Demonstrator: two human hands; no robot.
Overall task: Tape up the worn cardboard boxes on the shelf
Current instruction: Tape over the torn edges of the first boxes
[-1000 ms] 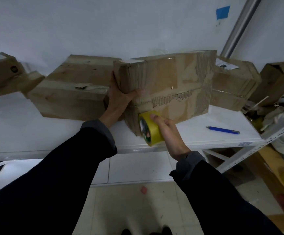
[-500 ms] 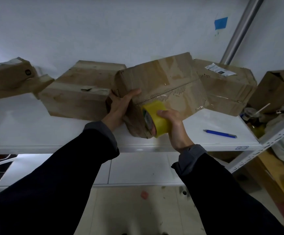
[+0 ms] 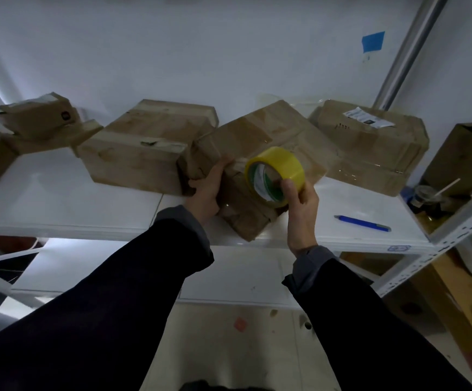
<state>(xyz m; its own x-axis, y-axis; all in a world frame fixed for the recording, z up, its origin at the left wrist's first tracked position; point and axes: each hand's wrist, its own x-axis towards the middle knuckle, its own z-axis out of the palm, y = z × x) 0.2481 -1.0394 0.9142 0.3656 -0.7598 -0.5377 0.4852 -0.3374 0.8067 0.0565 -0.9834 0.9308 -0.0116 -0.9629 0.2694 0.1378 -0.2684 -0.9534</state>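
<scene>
Middle box (image 3: pixel 260 153) sits skewed on the shelf (image 3: pixel 60 198), long axis running back-right to front-left, near corner poking past the front edge, left side tight against the neighbouring box (image 3: pixel 144 148). Left hand (image 3: pixel 208 187) grips its left front corner; right hand (image 3: pixel 299 204) pinches the yellow tape roll (image 3: pixel 274 176) against the top, hole facing front-left. Open shelf front-right, only a blue pen (image 3: pixel 362 223) there.

I'm seeing yellow tape roll (image 3: pixel 274 176), green-printed core; brown cardboard box (image 3: pixel 260 153); blue pen (image 3: pixel 361 223); white shelf (image 3: pixel 60 198).
</scene>
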